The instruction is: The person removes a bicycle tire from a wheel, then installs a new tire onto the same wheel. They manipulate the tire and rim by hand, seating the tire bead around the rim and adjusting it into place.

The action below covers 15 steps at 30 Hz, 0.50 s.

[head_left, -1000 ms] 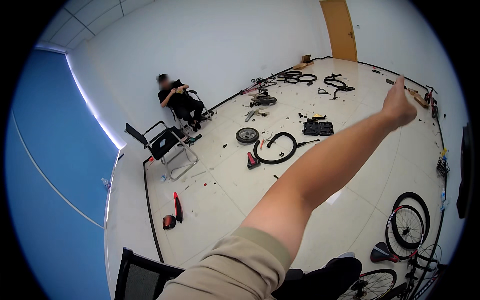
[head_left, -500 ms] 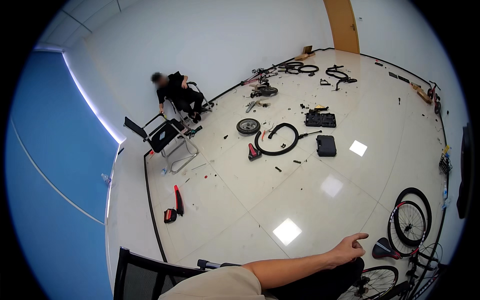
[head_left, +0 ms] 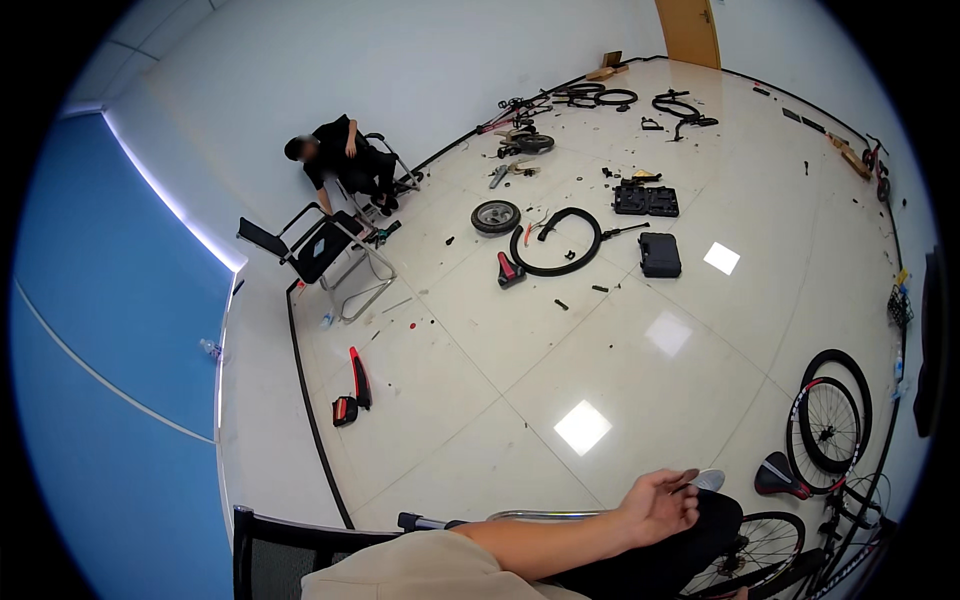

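My left hand (head_left: pixel 660 508) is above my dark-trousered thigh, palm turned up. Its fingers are loosely curled and apart, and I see nothing held in them. Just past the fingertips shows a light grey shoe (head_left: pixel 709 480). Nearest on the right are a black and red bicycle saddle (head_left: pixel 778 476) and a spoked bicycle wheel (head_left: pixel 762 540). At the lower edge a small skin-coloured patch, seemingly my right hand (head_left: pixel 741 594), peeks in; its fingers are hidden.
A seated person (head_left: pixel 345 165) in black leans towards an empty chair (head_left: pixel 318 250) by the wall. Across the floor lie a black tyre (head_left: pixel 556 268), a small wheel (head_left: pixel 495 217), a red-black saddle (head_left: pixel 509 270), an open tool case (head_left: pixel 645 200), a shut case (head_left: pixel 660 256) and bicycle wheels (head_left: pixel 830 430).
My left hand has turned from pointing right with one finger to palm up with curled fingers, moving slightly left. The view has tilted down a little, and the shoe has come into sight.
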Motion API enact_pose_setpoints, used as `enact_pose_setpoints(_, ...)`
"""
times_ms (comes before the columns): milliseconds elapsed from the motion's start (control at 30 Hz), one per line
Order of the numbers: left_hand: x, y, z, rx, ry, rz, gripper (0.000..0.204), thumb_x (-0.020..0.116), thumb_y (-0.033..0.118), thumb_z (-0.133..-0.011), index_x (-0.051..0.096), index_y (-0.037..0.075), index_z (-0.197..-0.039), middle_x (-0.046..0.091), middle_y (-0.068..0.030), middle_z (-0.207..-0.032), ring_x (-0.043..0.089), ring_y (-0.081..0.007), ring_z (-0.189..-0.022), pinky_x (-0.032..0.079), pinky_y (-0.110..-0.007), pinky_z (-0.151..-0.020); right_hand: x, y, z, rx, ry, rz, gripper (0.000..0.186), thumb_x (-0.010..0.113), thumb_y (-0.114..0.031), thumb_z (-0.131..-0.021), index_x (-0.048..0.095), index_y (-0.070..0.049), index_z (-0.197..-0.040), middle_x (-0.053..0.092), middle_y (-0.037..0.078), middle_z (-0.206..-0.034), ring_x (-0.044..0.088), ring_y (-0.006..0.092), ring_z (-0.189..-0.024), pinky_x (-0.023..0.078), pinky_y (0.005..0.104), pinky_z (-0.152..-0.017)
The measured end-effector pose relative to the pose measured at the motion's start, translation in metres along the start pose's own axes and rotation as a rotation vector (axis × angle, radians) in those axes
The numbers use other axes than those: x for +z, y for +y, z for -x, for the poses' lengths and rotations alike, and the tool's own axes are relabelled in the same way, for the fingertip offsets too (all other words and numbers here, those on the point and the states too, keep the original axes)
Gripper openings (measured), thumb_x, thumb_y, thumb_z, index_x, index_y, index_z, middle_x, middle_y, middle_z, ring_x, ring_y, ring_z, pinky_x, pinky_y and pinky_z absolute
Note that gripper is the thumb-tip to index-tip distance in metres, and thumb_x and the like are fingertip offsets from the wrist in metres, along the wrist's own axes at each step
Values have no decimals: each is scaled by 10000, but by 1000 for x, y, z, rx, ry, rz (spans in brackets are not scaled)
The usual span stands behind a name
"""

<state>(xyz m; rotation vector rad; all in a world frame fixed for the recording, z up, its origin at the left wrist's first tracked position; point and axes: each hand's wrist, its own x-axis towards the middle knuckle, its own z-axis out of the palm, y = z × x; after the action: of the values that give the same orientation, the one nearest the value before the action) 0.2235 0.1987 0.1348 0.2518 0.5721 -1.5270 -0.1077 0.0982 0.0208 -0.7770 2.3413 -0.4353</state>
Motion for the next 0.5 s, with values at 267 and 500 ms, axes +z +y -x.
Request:
enact_pose_setpoints(267, 3, 10, 42, 4, -264, -11, 525, 576, 257, -937, 460, 83, -1419, 532, -85, -1012, 499, -201, -850, 449, -308, -754, 14, 19, -46, -74, 47, 200, 840, 673, -458, -925, 345, 111, -1450, 459, 338, -1388, 570, 436, -1116, 529, 560, -879)
enact_pose_setpoints(500, -13, 16, 57, 12, -193, -16, 560, 586, 286, -942, 431, 98, -1446, 537, -97, -1033, 511, -207, -902, 460, -330, -776, 14, 19, -35, -126, 1, -29, 668, 686, -362, -938, 482, 124, -1347, 536, 327, -1306, 591, 436, -1071, 544, 547, -848)
